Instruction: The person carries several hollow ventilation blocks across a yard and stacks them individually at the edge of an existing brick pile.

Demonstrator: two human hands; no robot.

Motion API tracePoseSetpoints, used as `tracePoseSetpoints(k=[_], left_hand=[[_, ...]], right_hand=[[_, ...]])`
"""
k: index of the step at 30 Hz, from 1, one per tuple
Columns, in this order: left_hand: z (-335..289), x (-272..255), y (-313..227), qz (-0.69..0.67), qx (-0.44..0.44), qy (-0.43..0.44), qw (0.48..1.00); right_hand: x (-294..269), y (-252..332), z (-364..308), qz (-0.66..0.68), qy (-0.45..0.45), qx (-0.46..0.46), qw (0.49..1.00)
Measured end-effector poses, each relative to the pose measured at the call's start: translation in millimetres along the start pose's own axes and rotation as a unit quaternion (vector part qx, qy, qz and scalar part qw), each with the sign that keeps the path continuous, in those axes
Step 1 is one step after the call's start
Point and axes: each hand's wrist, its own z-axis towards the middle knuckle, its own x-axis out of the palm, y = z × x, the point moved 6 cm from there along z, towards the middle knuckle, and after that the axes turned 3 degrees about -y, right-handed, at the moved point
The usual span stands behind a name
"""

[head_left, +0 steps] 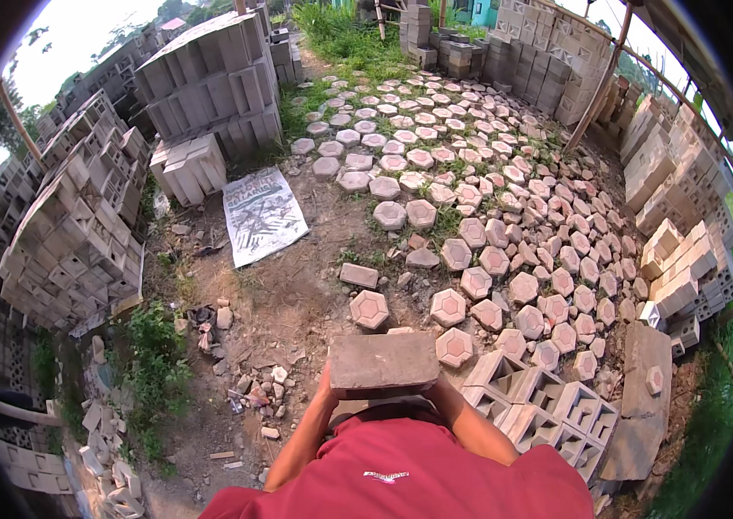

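A grey-brown rectangular concrete block [384, 362] is held level close in front of my red shirt. My left hand [327, 387] grips its left end and my right hand [443, 394] its right end. Most of the fingers are hidden by the block and its edges. Just beyond the block, a hexagonal paver [369, 309] with a reddish centre lies on the dirt. Another hexagonal paver [454, 347] lies to the right of it. Hollow concrete blocks [533, 426] with square openings stand beside my right forearm.
Many hexagonal pavers [475, 283] cover the ground ahead and right. A printed white sack [263, 216] lies flat at left. Tall block stacks [206, 86] stand at the far left, more blocks [682, 268] at right. Rubble [263, 389] and weeds [157, 381] flank my left side.
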Motion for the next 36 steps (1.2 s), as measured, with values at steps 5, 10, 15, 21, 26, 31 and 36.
tracePoseSetpoints(k=[5,10,15,21,26,31,36], left_hand=[[59,88,-57,-0.003,-0.081,0.027,0.996],[159,117,-95,-0.002,-0.090,0.042,0.995],[256,146,-129,0.063,-0.075,0.014,0.995],[364,229,-253,0.076,-0.059,0.058,0.994],[419,309,-381,0.070,-0.084,0.111,0.988],[463,366,-463,0.113,-0.045,0.123,0.985],[524,390,-487,0.117,-0.060,0.114,0.985]], right_hand=[[-7,79,53,-0.012,-0.020,-0.008,1.000],[9,153,111,-0.016,-0.022,-0.022,0.999],[16,226,186,-0.001,-0.048,-0.042,0.998],[53,339,281,0.028,-0.094,-0.075,0.992],[109,436,329,0.034,-0.110,-0.092,0.989],[155,523,365,0.038,-0.100,-0.117,0.987],[168,584,402,0.045,-0.104,-0.134,0.984]])
